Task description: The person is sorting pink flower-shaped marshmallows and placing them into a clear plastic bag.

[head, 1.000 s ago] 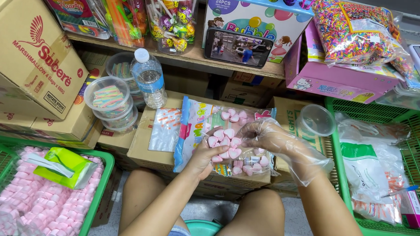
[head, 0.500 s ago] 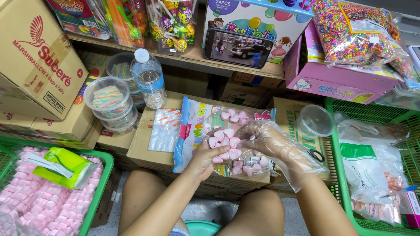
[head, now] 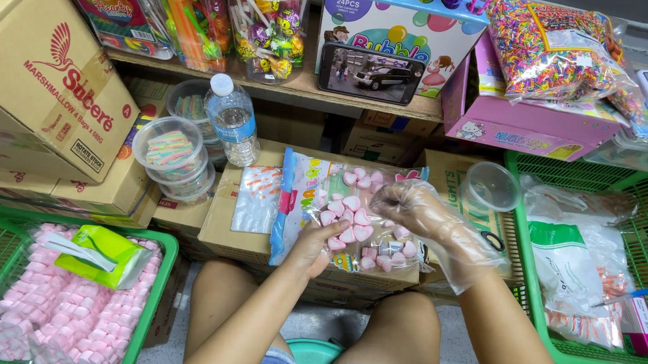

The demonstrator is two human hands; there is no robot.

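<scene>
A clear printed bag of pink heart-shaped marshmallows (head: 351, 220) lies open on a cardboard box (head: 222, 221) in front of my knees. My left hand (head: 313, 244), bare, presses on the bag's near edge with the thumb up. My right hand (head: 411, 205) wears a loose clear plastic glove and hovers over the marshmallows at the bag's right side, fingers bunched; whether it pinches a marshmallow is unclear. A flat empty small bag (head: 257, 197) lies left of the big bag.
A water bottle (head: 233, 118) and lidded tubs of striped candy (head: 169, 148) stand at the left. A green basket of pink marshmallows (head: 73, 309) sits lower left, another green basket with plastic bags (head: 592, 277) at right. An empty clear cup (head: 490, 185) stands by it. A phone (head: 370, 72) leans on the shelf.
My gloved right hand has shifted slightly up and right over the marshmallows. My left hand stays on the bag's near edge.
</scene>
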